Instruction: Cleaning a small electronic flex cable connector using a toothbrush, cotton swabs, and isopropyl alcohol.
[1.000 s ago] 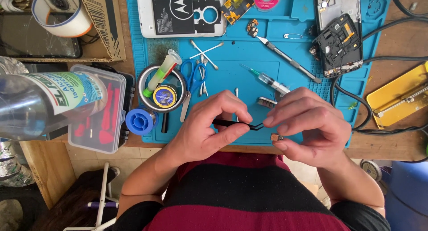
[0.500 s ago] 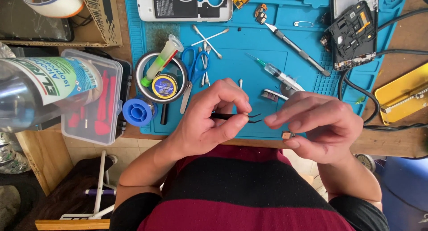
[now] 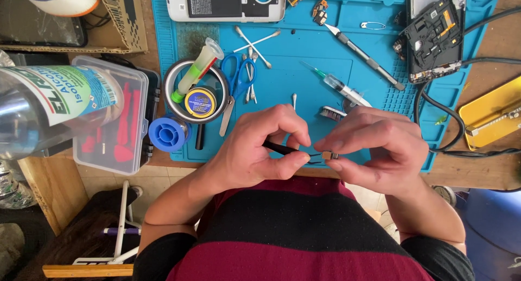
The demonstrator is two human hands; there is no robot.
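Observation:
My left hand point(image 3: 260, 151) grips black tweezers point(image 3: 282, 149) whose tips reach a tiny square component point(image 3: 328, 155). My right hand point(image 3: 374, 151) pinches that component between thumb and forefinger. Both hands hover over the near edge of a blue work mat point(image 3: 293, 69), close to my chest. A small brush point(image 3: 331, 113) lies on the mat just behind my right hand's fingers.
On the mat lie a syringe point(image 3: 339, 87), a craft knife point(image 3: 364, 56), blue scissors point(image 3: 237, 80), cotton swabs point(image 3: 255, 42), a round tin with a tube point(image 3: 196, 88), a phone back point(image 3: 225, 3) and an open phone frame point(image 3: 434, 34). A clear bottle point(image 3: 54, 104) and plastic box point(image 3: 116, 115) stand left, a yellow tool point(image 3: 491, 115) right.
My hands have come closer together, and the tweezer tips now meet the small component in my right fingers. The view shifted slightly downward.

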